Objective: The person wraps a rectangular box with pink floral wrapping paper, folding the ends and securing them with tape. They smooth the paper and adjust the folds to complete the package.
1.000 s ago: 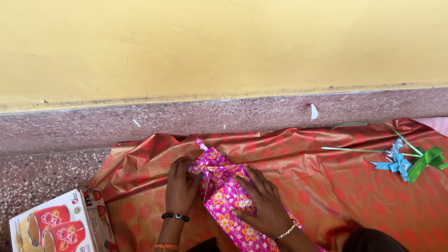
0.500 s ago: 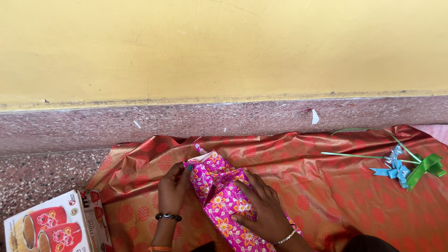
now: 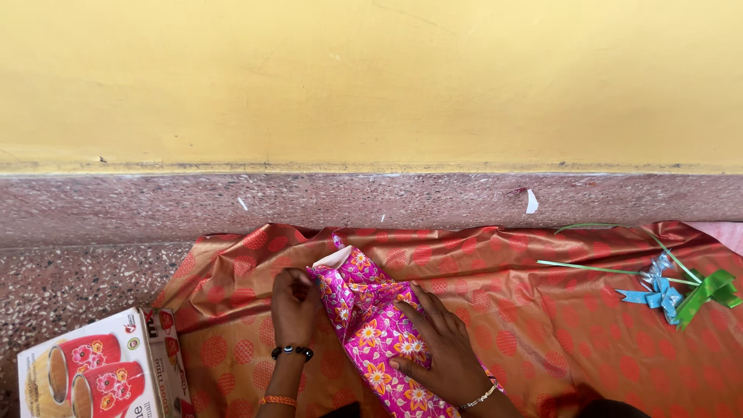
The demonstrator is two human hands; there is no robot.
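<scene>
Lying near the middle of the orange dotted cloth (image 3: pixel 495 310), the pink flowered parcel (image 3: pixel 371 329) was held by both hands. The left hand (image 3: pixel 295 303) pinched its paper fold at the far end; the right hand (image 3: pixel 445 344) pressed flat, fingers spread, on top. Ribbon bows (image 3: pixel 681 286) lay far right, a printed box (image 3: pixel 93 375) near left.

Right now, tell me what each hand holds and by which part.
The left hand pinches the folded end flap of the pink floral-wrapped package. The right hand lies flat on its top, pressing rather than gripping.
</scene>
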